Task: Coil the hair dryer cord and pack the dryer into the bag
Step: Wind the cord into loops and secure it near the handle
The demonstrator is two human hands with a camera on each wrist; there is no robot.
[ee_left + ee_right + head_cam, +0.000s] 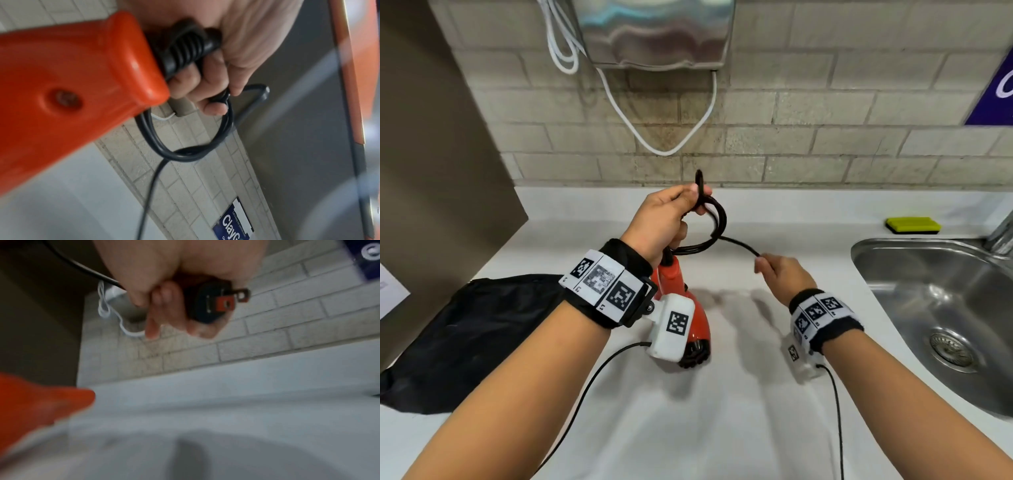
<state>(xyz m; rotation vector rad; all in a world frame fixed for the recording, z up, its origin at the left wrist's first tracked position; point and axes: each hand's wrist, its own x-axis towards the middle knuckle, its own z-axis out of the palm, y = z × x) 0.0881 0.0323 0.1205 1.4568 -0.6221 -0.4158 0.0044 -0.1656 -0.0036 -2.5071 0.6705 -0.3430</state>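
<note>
My left hand [681, 212] is raised over the white counter [739, 411]. It grips the looped black cord [717, 222] together with the cord end of the orange hair dryer [674, 284], which hangs nozzle-down beneath it. In the left wrist view the fingers [207, 92] curl round the cord loops [185, 151] beside the dryer handle [72, 89]. One strand runs right to my right hand [770, 267], which holds the black plug [207, 303] in its curled fingers. The black bag [482, 325] lies crumpled on the counter at the left, partly under my left forearm.
A steel sink [945, 308] with a faucet [1000, 236] fills the right side, with a yellow-green sponge [912, 225] behind it. A metal wall unit [657, 31] with a hanging white cable [664, 144] sits above the brick backsplash. A brown panel [431, 154] stands at the left.
</note>
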